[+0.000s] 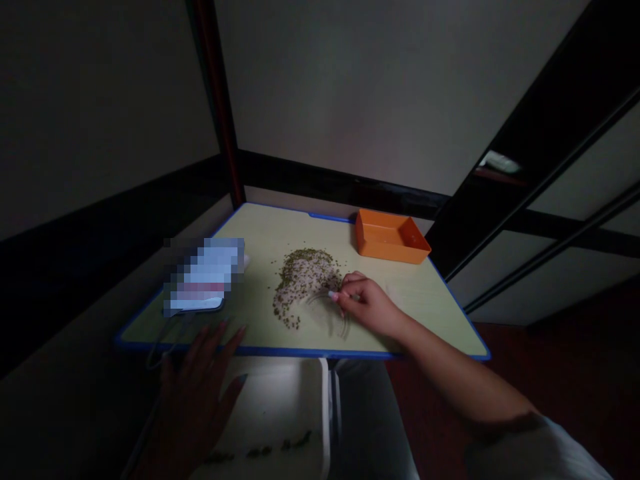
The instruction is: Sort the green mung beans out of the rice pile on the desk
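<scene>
A heap of small green beans [303, 257] mixed with whitish grains [306, 272] is spread over the pale tabletop [270, 227]. At the heap's right edge is my right hand [367, 303], thumb and fingers pinched together; whatever is between the fingertips is too small to make out. My left hand [200, 387] has its fingers apart, at the table's near left edge and over the left side of a white tray [325, 413]. Several green beans [260, 451] lie in a line inside that tray, part of which my left hand hides.
An orange box [393, 253] with an open top stands at the table's back right. On the left lies a phone [205, 277] with a blurred bright screen and a cable [160, 347] beside it. Blue trim [310, 351] borders the table. Walls rise behind and to the left.
</scene>
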`<state>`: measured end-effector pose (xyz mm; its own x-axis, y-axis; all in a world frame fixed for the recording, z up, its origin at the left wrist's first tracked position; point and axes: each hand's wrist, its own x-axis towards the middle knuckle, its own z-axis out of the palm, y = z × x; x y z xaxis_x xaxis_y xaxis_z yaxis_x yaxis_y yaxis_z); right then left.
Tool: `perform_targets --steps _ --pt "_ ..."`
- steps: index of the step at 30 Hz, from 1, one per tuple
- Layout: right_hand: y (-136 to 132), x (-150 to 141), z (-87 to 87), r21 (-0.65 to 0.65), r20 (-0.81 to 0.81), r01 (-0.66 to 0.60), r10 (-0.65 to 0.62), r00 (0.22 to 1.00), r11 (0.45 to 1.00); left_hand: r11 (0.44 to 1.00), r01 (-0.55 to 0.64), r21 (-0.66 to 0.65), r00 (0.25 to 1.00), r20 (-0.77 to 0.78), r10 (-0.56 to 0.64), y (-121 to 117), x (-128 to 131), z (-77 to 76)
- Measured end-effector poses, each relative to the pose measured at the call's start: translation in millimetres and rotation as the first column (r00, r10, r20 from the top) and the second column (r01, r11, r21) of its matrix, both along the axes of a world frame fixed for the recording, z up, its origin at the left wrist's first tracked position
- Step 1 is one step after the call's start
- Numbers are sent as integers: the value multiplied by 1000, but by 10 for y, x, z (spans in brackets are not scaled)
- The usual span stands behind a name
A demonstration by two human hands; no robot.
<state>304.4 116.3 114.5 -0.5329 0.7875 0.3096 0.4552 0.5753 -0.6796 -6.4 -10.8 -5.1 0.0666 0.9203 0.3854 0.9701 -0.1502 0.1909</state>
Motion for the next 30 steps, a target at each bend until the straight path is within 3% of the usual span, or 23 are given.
perform_targets --steps 5,11,22,30 --pt "-163 -137 -258 -13 -6 183 -183 983 983 997 73 7 997 -28 -73 33 -71 -51" --pt "-239 -202 -471 -72 -59 309 -314 948 948 994 108 14 994 -37 -107 36 -76 -20" --pt "-261 -354 -458 -78 10 404 -405 914 911 994 110 8 994 27 -110 -13 -24 54" --pt "-314 -405 -438 33 111 471 -472 875 881 993 107 54 994 -3 -107 -15 21 102"
